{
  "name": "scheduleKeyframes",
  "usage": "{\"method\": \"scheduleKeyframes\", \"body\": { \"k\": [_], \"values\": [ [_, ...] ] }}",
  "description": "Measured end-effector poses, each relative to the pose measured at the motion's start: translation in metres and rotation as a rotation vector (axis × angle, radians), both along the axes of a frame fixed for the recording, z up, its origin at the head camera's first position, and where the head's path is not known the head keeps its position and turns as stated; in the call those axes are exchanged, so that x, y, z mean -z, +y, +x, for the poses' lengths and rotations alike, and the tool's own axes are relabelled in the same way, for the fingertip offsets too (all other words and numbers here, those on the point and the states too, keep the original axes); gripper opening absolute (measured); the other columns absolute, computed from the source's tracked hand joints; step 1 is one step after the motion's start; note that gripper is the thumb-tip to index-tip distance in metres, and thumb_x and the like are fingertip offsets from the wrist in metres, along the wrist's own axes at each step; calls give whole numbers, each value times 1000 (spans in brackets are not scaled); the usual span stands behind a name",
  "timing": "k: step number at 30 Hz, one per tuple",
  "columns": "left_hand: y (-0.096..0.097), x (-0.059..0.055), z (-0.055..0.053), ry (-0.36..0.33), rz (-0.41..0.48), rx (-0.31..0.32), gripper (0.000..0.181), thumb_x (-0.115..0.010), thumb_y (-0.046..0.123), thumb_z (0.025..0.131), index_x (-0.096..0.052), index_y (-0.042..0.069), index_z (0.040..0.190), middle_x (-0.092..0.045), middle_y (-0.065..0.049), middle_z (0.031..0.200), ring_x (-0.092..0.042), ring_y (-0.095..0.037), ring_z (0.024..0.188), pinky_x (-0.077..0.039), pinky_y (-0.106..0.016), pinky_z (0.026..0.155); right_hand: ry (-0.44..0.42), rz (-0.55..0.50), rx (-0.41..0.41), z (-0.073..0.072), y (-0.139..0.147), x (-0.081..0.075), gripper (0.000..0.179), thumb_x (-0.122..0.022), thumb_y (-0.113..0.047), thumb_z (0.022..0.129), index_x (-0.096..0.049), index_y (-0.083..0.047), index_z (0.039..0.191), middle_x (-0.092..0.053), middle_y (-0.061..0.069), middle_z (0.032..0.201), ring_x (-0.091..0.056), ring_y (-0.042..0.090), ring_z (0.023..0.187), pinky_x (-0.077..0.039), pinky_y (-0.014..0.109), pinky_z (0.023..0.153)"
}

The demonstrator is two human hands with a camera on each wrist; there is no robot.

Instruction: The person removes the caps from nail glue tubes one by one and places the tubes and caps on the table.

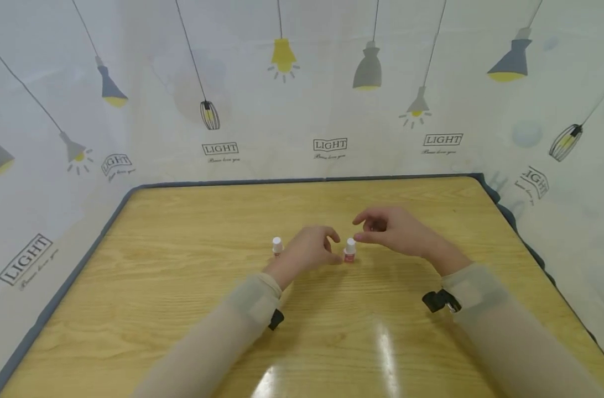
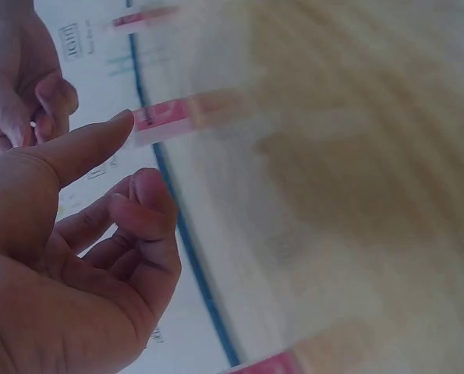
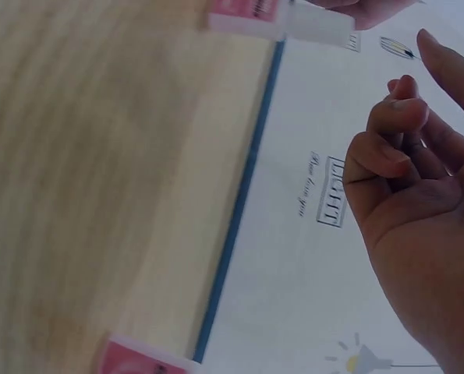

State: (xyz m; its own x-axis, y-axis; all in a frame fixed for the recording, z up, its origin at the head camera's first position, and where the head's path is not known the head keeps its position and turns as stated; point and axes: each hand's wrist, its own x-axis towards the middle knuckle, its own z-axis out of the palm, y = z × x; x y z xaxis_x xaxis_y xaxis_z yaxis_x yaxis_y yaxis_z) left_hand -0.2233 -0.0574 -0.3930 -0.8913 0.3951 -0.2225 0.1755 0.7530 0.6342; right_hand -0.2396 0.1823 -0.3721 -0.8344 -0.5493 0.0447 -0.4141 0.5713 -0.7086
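Observation:
A small white-capped bottle with a pink label [image 1: 349, 253] stands upright on the wooden table between the two hands. My left hand [image 1: 309, 249] is just left of it, fingers bent and parted; its thumb tip comes very near the bottle, and contact is unclear. To the upper right, the right hand [image 1: 394, 229] has its thumb by the white cap, its fingers loosely curved around nothing. A second such bottle [image 1: 277, 246] stands left of the left hand, its lower part partly covered by the wrist. The left wrist view shows another pink-labelled bottle [image 2: 142, 17] farther off.
The wooden table [image 1: 182, 320] has a dark edge along its back and sides. Behind it hangs a pale cloth [image 1: 322, 99] printed with lamps and the word LIGHT. Each wrist wears a black strap-on device, the right one [image 1: 440, 301] showing more fully.

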Motion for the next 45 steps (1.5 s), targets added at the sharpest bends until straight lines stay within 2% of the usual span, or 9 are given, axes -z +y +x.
{"method": "scheduleKeyframes", "body": {
  "k": [6,9,12,17,23,31,38,45],
  "values": [
    [1,22,3,-36,79,-22,43,-86,26,92,-71,10,130,-72,-2,88,-65,-13,70,-52,-27,63,-18,-16,-4,3,-8,16,33,-80,-27,98,-73,-6,123,-70,3,92,-60,13,72,-51,26,66],
    [1,28,2,-66,134,-48,42,-85,26,93,-72,12,130,-69,-2,73,-61,-12,56,-48,-25,54,-32,-7,-3,3,-10,20,35,-80,-27,98,-73,-5,125,-70,3,93,-60,14,73,-51,27,66],
    [1,35,-1,-104,181,-71,39,-84,27,93,-74,14,129,-65,-1,61,-57,-12,48,-45,-24,49,-45,-4,4,3,-11,23,36,-79,-28,99,-72,-5,125,-69,3,93,-60,14,74,-50,26,66],
    [3,44,-7,-147,232,-90,36,-84,30,94,-77,14,125,-70,-1,61,-63,-12,48,-50,-25,48,-57,-11,16,2,-11,25,33,-79,-27,98,-73,-5,122,-69,5,92,-58,14,73,-49,26,65],
    [4,46,-10,-194,270,-58,39,-82,32,96,-77,14,130,-70,-2,64,-60,-12,46,-47,-24,45,-73,7,24,3,-13,27,29,-80,-28,98,-74,-10,120,-70,2,91,-59,14,72,-49,26,65],
    [3,46,-9,-223,297,-78,24,-83,31,95,-83,22,118,-69,-1,63,-55,-10,45,-42,-22,44,-48,11,58,6,-15,31,21,-79,-28,98,-76,-14,113,-70,2,90,-60,16,74,-49,26,63],
    [4,47,-8,-227,321,-87,22,-83,34,95,-85,22,114,-66,0,60,-55,-9,48,-43,-21,45,42,-50,103,10,-18,41,16,-81,-22,97,-79,-9,107,-73,2,86,-60,8,70,-50,23,61],
    [3,50,-9,-230,331,-71,20,-83,34,95,-85,25,112,-61,1,55,-52,-9,46,-42,-22,45,140,-105,41,10,-18,48,11,-77,-10,98,-79,-4,108,-73,2,85,-57,5,70,-51,23,64]
  ]
}}
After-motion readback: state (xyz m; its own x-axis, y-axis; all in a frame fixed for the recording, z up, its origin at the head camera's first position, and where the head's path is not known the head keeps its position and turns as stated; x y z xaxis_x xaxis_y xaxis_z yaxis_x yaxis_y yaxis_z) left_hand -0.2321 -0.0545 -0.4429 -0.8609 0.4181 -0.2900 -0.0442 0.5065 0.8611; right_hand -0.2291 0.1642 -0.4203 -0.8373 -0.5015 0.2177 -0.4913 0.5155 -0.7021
